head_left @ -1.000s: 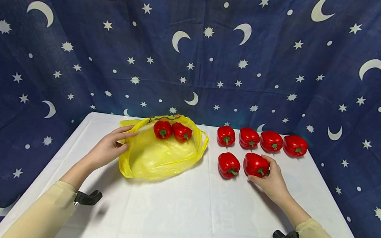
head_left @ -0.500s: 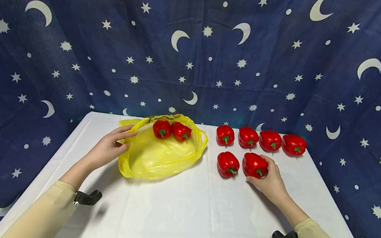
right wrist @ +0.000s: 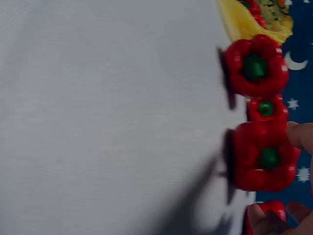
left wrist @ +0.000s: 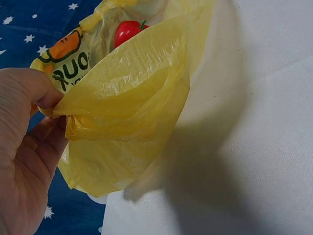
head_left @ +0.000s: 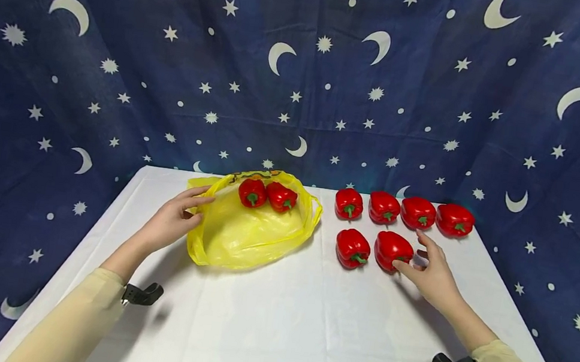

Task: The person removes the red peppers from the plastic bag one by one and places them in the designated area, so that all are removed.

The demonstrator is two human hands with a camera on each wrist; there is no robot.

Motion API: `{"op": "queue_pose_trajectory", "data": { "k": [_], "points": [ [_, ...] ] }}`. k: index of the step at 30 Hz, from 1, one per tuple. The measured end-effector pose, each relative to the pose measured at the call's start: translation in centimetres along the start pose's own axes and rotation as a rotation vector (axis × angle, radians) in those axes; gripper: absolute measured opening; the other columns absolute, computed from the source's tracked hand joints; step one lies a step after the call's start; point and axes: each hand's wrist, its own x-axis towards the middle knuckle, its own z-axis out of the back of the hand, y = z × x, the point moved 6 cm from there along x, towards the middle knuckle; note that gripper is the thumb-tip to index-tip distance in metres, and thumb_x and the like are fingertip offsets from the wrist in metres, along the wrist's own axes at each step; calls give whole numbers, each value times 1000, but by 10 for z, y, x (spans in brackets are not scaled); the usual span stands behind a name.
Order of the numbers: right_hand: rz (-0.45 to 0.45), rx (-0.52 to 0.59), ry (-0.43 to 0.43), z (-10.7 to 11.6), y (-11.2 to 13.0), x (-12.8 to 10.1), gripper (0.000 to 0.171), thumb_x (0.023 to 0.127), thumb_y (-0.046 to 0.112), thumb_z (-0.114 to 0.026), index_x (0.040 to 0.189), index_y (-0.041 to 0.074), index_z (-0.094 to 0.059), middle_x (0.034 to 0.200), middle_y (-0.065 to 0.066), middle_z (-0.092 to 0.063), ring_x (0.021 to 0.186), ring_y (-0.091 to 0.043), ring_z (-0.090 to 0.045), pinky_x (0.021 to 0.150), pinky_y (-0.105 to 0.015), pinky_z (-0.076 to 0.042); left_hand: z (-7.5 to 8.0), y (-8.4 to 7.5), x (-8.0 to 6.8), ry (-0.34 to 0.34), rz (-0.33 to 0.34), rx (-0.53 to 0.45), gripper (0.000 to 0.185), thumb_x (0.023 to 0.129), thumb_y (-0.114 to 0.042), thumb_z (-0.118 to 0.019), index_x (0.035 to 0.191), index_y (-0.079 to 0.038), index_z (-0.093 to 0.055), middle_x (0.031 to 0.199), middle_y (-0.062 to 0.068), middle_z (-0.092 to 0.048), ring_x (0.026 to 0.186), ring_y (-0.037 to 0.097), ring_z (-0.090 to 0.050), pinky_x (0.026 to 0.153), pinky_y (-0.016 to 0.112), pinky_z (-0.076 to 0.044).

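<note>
My left hand [head_left: 172,222] pinches the left edge of a yellow plastic bag [head_left: 238,247] between thumb and fingers. The bag lies with its mouth spread, and two red bell peppers [head_left: 253,193] sit inside at the back. In the left wrist view one red pepper [left wrist: 129,32] shows past the bag's edge. On the right, my right hand [head_left: 437,276] is spread beside the right-hand pepper of the front row [head_left: 391,249]. Its thumb is at that pepper's near side, and whether they touch I cannot tell. The fingers stand apart from the pepper, with nothing gripped.
Left of that pepper lies another front-row bell pepper [head_left: 352,248]. Behind them, several more red peppers [head_left: 418,211] form a row along the back of the white-covered table [head_left: 271,336]. A dark blue curtain [head_left: 303,74] with moons and stars encloses the back and sides.
My right hand has loosened from the front-row pepper and drawn back to the right, with its fingers spreading. The pepper rests on the table. My left hand stays at the bag's edge.
</note>
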Motion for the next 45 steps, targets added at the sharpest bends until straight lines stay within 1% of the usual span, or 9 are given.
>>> {"op": "queue_pose_trajectory", "data": {
  "k": [2, 7, 11, 15, 25, 31, 34, 40, 45],
  "points": [
    [31, 9, -29, 8, 7, 1, 95, 94, 30, -75, 161, -3, -16, 157, -32, -26, 133, -55, -40, 100, -61, -44, 0, 0, 0, -4, -3, 5, 44, 97, -4, -59, 141, -8, -63, 160, 2, -39, 130, 25, -50, 84, 26, -50],
    [105, 7, -78, 17, 30, 5, 88, 95, 28, -74, 159, -3, -22, 156, -28, -33, 132, -51, -43, 100, -64, -42, 0, 0, 0, -8, -4, 9, 44, 96, -4, -59, 140, -8, -63, 160, 3, -39, 129, 25, -51, 84, 26, -50],
    [145, 7, -85, 16, 49, 7, 85, 95, 26, -74, 159, -2, -25, 155, -27, -37, 132, -48, -44, 101, -64, -42, 0, 0, 0, -14, -12, 6, 44, 97, -3, -59, 140, -7, -64, 160, 4, -40, 126, 26, -53, 83, 26, -50],
    [173, 43, -62, 6, 69, 11, 82, 95, 24, -74, 159, 1, -28, 156, -23, -39, 135, -44, -43, 103, -63, -42, 0, 0, 1, -14, -18, -1, 44, 97, -4, -59, 141, -8, -63, 160, 3, -40, 125, 27, -54, 83, 27, -49],
    [234, 116, 70, -43, 126, 27, 83, 90, 27, -80, 157, 9, -35, 154, -11, -44, 133, -33, -48, 107, -56, -43, 0, -2, 4, -14, -11, -25, 44, 97, -2, -59, 141, -6, -62, 160, 3, -39, 129, 28, -52, 83, 24, -50],
    [227, 104, 158, -77, 151, 39, 84, 87, 27, -82, 157, 17, -36, 153, -8, -44, 131, -31, -51, 105, -54, -46, 1, -5, 6, -21, -13, -33, 46, 97, -2, -58, 142, -7, -61, 160, 3, -40, 132, 26, -50, 84, 24, -49],
    [239, 95, 188, -95, 161, 46, 84, 86, 28, -82, 157, 19, -37, 155, -6, -43, 133, -31, -51, 105, -53, -46, 1, -7, 8, -23, -6, -26, 47, 97, -2, -58, 143, -7, -60, 160, 2, -40, 132, 26, -50, 86, 28, -51],
    [259, 123, 258, -132, 178, 60, 82, 88, 30, -80, 157, 15, -38, 156, -5, -42, 134, -28, -49, 107, -49, -45, 4, -13, 14, -39, 20, -34, 48, 96, -4, -58, 145, -4, -58, 160, 4, -41, 135, 29, -48, 92, 44, -52],
    [274, 107, 279, -155, 190, 73, 82, 89, 31, -79, 158, 15, -38, 156, -5, -42, 133, -27, -49, 109, -48, -43, 7, -18, 20, -69, 40, -55, 49, 95, -3, -58, 144, -2, -57, 159, 7, -42, 134, 30, -49, 95, 46, -52]
  ]
}}
